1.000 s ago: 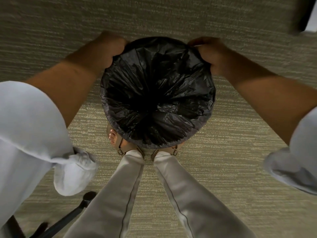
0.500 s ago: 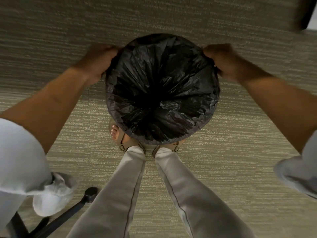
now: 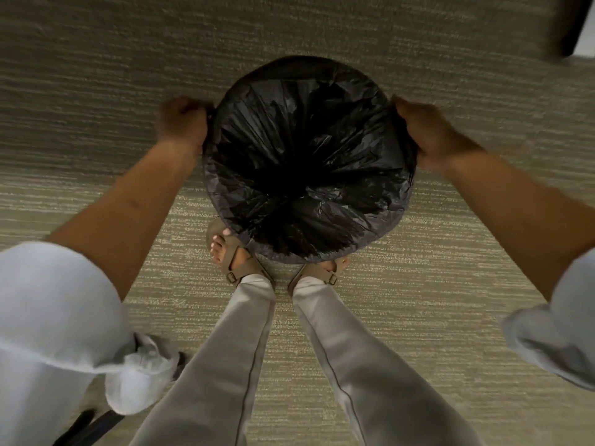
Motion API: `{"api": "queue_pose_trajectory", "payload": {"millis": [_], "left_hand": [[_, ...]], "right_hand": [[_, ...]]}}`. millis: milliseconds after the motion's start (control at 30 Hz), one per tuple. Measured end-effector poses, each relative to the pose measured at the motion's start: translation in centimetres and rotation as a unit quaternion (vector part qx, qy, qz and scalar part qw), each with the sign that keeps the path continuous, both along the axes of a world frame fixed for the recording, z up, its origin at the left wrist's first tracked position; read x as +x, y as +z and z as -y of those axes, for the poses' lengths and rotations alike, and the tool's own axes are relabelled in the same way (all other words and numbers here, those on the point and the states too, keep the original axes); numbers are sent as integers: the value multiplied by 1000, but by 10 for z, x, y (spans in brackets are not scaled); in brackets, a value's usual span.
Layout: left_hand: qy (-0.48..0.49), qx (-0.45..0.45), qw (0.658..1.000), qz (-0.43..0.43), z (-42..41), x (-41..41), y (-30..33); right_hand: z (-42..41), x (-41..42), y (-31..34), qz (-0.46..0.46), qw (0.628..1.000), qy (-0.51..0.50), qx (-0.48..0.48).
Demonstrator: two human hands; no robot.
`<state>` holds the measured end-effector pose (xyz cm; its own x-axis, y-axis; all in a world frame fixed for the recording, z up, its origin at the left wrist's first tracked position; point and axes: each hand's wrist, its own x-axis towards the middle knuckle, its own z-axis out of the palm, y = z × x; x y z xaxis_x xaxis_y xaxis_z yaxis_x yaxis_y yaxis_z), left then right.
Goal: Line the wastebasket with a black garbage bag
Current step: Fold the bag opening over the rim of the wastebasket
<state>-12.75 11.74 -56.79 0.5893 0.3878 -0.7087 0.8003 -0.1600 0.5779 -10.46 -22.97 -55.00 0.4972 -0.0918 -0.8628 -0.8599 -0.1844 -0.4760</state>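
Hands now lower along the rim than a second ago, left hand [image 3: 183, 122] and right hand [image 3: 429, 133] each clamped on crinkled black plastic garbage bag [image 3: 306, 162] folded over round wastebasket [image 3: 309, 257] on carpet, lining nearly done.

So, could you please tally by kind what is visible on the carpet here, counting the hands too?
Black garbage bag over the wastebasket: 1
Hands, left hand and right hand: 2
Sandalled feet: 2
Total: 5
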Motion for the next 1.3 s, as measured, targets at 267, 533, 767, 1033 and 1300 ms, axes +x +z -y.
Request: {"api": "queue_pose_trajectory", "payload": {"millis": [267, 533, 767, 1033, 1300], "left_hand": [[85, -163, 983, 11, -7, -60, 13], [103, -256, 960, -44, -5, -59, 18], [134, -235, 961, -51, -20, -65, 25], [75, -218, 972, -31, -19, -77, 37], [115, -225, 967, -39, -8, -87, 41]], "right_hand": [[13, -50, -1, 93, 994, -34, -43], [9, -53, 1, -40, 981, -159, 102], [26, -82, 14, 46, 988, -139, -46], [9, -109, 17, 46, 995, -38, -75], [11, -117, 17, -22, 949, -246, 197]]}}
